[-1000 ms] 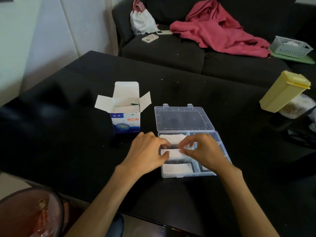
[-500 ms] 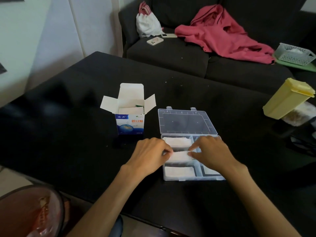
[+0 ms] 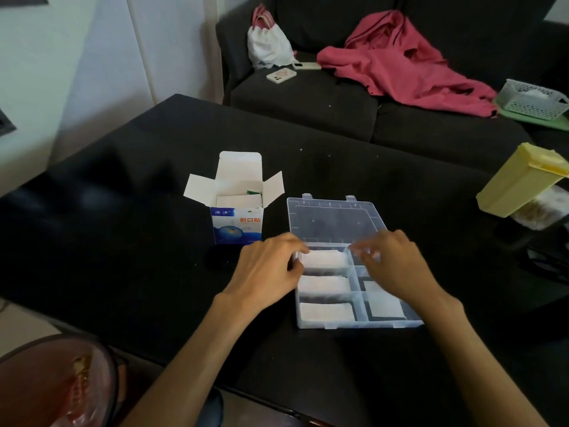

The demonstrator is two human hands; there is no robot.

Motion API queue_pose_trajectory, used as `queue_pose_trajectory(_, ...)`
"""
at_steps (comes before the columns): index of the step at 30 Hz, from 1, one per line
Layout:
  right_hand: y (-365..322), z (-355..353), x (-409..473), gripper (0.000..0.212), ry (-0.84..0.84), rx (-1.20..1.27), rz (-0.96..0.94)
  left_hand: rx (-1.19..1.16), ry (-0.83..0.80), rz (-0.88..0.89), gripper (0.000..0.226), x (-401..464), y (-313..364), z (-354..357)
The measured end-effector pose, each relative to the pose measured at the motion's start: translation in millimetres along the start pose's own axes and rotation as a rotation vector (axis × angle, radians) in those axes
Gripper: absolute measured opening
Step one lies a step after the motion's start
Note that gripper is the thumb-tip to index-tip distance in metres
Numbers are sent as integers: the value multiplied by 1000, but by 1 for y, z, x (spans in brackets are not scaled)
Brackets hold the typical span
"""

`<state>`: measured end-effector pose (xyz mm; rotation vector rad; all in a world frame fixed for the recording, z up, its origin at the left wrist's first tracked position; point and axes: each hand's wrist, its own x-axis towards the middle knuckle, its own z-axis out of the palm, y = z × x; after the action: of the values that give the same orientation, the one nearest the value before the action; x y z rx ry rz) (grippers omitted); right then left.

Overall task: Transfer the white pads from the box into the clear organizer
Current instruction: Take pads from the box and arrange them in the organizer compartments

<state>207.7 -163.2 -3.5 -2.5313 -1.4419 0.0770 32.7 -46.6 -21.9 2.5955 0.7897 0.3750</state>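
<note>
The open white-and-blue box (image 3: 237,223) stands on the black table (image 3: 123,241), with white pads (image 3: 238,200) showing inside it. To its right lies the clear organizer (image 3: 354,325), its lid (image 3: 335,217) folded back. White pads fill its left compartments: far (image 3: 323,259), middle (image 3: 323,285) and near (image 3: 326,311). Another pad (image 3: 385,306) lies in a right compartment. My left hand (image 3: 271,269) touches the organizer's far left corner with loosely bent fingertips. My right hand (image 3: 394,266) hovers over the far right compartment, fingers blurred and spread, holding nothing.
A yellow lidded container (image 3: 520,180) leans at the table's right edge over a clear tub. Behind the table is a dark sofa (image 3: 308,100) with a pink garment (image 3: 400,66), a white bag (image 3: 268,47), a phone (image 3: 280,76) and a basket (image 3: 532,98). A bin (image 3: 55,383) sits at bottom left.
Both hands have left the pad in the middle left compartment and moved toward the organizer's far row. The right hand has lifted and spread its fingers.
</note>
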Motion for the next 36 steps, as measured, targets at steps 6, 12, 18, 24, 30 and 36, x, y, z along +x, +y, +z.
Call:
queue_pose_trajectory(6,2,28,-5,36,-121,-147,-50,53,-106,30,36,2,-2,11)
queue_pose_trajectory(12,-9,29,9,20,90,84,61,57,-120,-11,31,6,-2,15)
queue_pose_trajectory(18,-21,27,26,34,-61,-159,144,62,-53,-75,30,8,4,15)
queue_pose_trajectory(24,-26,31,36,36,-140,-223,173,69,-73,-107,32,12,9,18)
queue_pose_trajectory(30,-17,23,35,23,33,-205,64,123,-156,-109,37,13,13,16)
queue_pose_trajectory(36,-10,26,36,18,-132,-161,-70,74,-142,-126,33,14,10,13)
